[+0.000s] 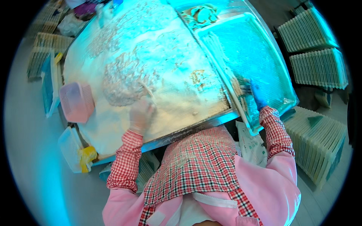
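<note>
My left hand, in a thin clear glove, is over the floured table top, its fingers drawn together. A thin pale strip sticks out past the fingertips and appears gripped by them. Just beyond lies a floured heap of wet-looking greyish pieces. My right hand, in a blue glove, reaches into a shallow tray with a shiny, see-through lining. Its fingertips are at a small row of brownish strips along the tray's left side; how the fingers close there is hidden.
A pink plastic basket stands on the table's left edge. A white container with a yellow piece hangs near the left corner. Stacked trays stand at right. A crumpled cloth lies at the far side.
</note>
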